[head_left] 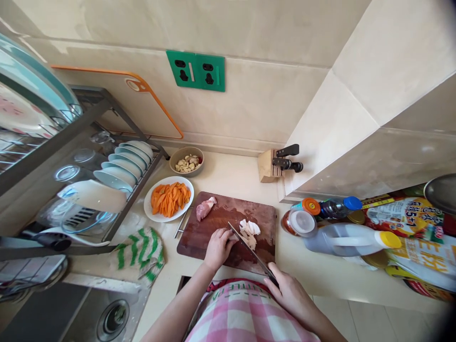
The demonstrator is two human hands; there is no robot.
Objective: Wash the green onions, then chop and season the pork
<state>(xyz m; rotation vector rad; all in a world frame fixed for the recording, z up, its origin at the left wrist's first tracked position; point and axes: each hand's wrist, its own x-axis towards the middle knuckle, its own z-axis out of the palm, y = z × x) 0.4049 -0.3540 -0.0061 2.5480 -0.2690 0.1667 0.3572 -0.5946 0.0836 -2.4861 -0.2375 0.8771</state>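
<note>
- Left hand (217, 247): forearm in from 7 o'clock, fingers curled, pressing meat by the blade.
- Right hand (290, 294): fist wrapped round knife (249, 249) handle.
- Sliced meat (249, 232) on cutting board (199, 235), counter centre.

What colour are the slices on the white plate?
Orange. The slices on the white plate left of the cutting board show in the head view.

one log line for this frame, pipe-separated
left hand pressing meat on cutting board | right hand gripping knife | blade beside sliced pieces | uncut meat chunk at board's far side
</note>
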